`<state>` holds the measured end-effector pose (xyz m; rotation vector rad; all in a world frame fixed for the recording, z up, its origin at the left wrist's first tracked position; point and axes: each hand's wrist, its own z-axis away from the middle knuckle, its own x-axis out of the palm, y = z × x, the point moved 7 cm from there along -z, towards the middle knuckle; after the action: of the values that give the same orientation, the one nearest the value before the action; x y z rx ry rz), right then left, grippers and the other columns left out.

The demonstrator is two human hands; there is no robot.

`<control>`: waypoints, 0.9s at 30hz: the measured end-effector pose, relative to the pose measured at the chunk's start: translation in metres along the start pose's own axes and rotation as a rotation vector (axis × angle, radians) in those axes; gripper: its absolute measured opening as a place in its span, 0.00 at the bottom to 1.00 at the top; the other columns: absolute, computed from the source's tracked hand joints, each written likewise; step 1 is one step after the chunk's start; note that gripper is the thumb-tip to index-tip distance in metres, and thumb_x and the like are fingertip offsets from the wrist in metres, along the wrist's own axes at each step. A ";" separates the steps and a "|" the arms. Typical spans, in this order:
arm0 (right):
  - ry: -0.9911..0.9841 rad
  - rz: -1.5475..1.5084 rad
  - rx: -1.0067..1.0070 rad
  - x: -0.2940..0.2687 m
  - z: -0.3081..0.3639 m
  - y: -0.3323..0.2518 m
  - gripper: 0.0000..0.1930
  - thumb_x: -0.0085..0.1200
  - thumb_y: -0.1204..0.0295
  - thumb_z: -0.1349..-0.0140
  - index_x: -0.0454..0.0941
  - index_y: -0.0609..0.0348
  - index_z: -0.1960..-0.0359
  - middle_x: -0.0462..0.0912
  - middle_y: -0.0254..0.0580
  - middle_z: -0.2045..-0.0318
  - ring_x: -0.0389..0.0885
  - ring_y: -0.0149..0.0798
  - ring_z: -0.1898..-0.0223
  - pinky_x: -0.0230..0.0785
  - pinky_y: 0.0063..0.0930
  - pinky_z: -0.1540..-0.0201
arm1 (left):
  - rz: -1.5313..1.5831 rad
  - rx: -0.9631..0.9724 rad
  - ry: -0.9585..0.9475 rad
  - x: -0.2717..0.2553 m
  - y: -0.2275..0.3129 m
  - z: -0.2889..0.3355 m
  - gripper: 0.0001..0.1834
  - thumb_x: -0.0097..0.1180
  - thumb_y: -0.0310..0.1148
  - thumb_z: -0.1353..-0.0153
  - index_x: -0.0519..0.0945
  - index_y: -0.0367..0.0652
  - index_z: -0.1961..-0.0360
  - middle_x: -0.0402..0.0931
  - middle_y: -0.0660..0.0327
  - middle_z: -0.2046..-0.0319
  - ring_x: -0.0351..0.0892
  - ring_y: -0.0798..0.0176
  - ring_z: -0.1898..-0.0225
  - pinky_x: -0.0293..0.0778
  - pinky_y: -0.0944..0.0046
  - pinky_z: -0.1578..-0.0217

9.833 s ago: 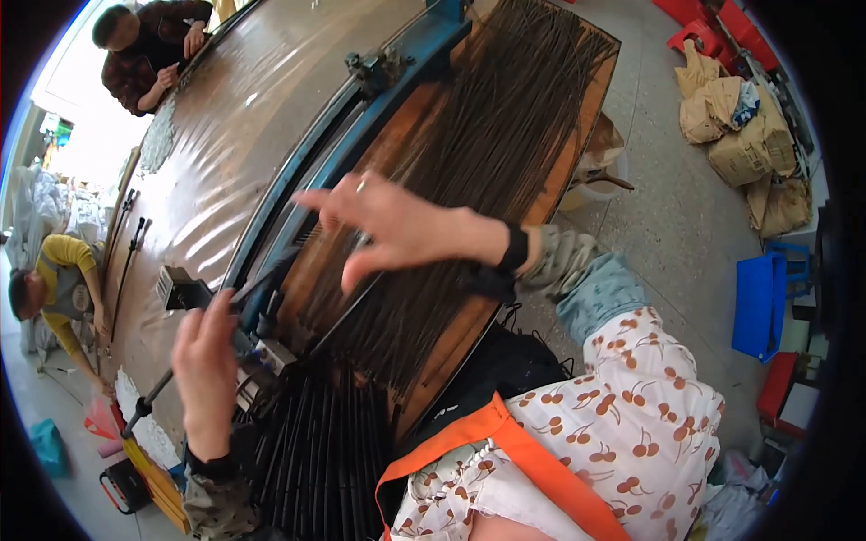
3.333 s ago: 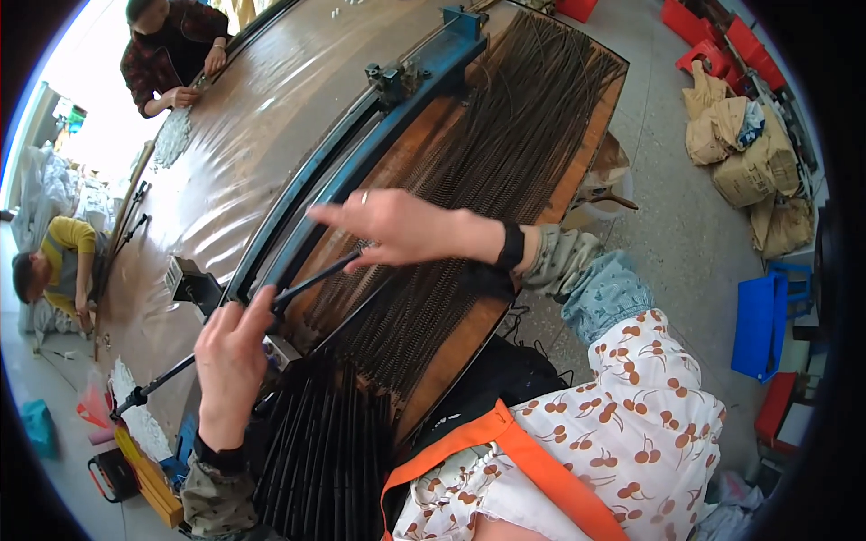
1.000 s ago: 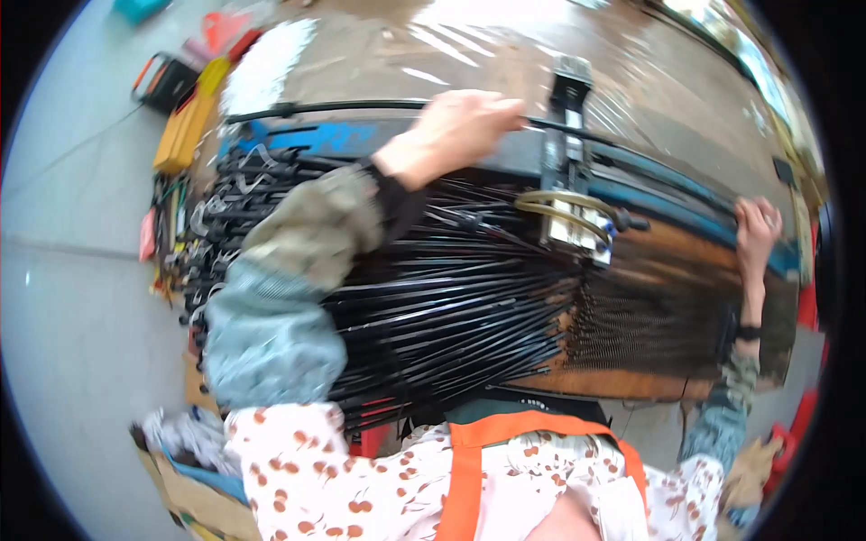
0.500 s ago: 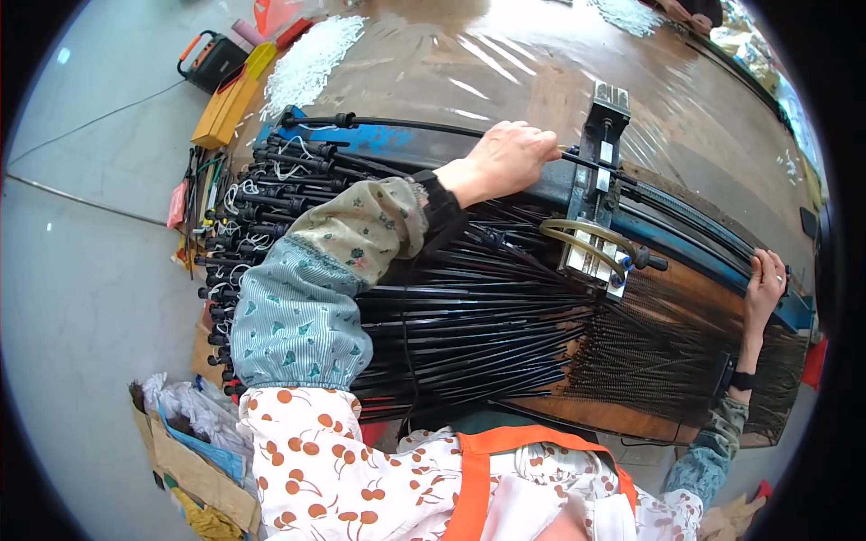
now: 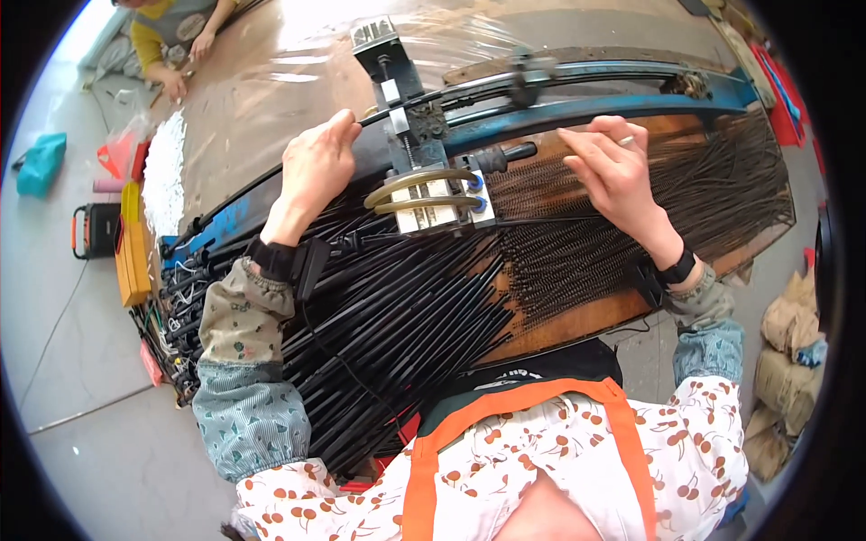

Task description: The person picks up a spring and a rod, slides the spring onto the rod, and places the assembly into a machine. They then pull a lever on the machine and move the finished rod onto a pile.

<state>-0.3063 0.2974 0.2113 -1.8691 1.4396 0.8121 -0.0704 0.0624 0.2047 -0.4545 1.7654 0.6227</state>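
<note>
Left hand (image 5: pixel 316 171): I have it curled, fingertips pinching a thin black rod (image 5: pixel 424 97) that runs along the blue rail (image 5: pixel 577 106), just left of the clamp (image 5: pixel 424 185).

Right hand (image 5: pixel 613 171): open, fingers spread, resting flat on the dark bristle-like wires (image 5: pixel 631 225) over the wooden board (image 5: pixel 559 320) (a ring shows on one finger); it grips nothing.

Clamp: metal, upright, between my two hands, with curved brass bars across its base.

Black rods (image 5: pixel 397 325): a thick bundle fanned out below my left forearm, reaching toward my apron (image 5: pixel 505 451).

Table (image 5: pixel 271 99): plastic-covered, brown, beyond the rail; another person's hands (image 5: pixel 185 59) work at its far left corner.

Floor, left: yellow case (image 5: pixel 133 248), orange-and-black box (image 5: pixel 95 230).
</note>
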 end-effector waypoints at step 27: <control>-0.612 -0.106 -0.303 0.011 0.079 -0.084 0.14 0.61 0.77 0.60 0.71 0.56 0.69 0.71 0.38 0.71 0.73 0.44 0.64 0.67 0.38 0.60 | -0.617 0.166 0.446 -0.057 -0.037 0.064 0.11 0.54 0.43 0.32 0.77 0.56 0.51 0.80 0.68 0.59 0.78 0.58 0.55 0.66 0.50 0.57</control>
<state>-0.2296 0.3701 0.1636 -1.6678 0.8625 1.4556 0.0159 0.0723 0.2400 -1.0268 1.9282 -0.0717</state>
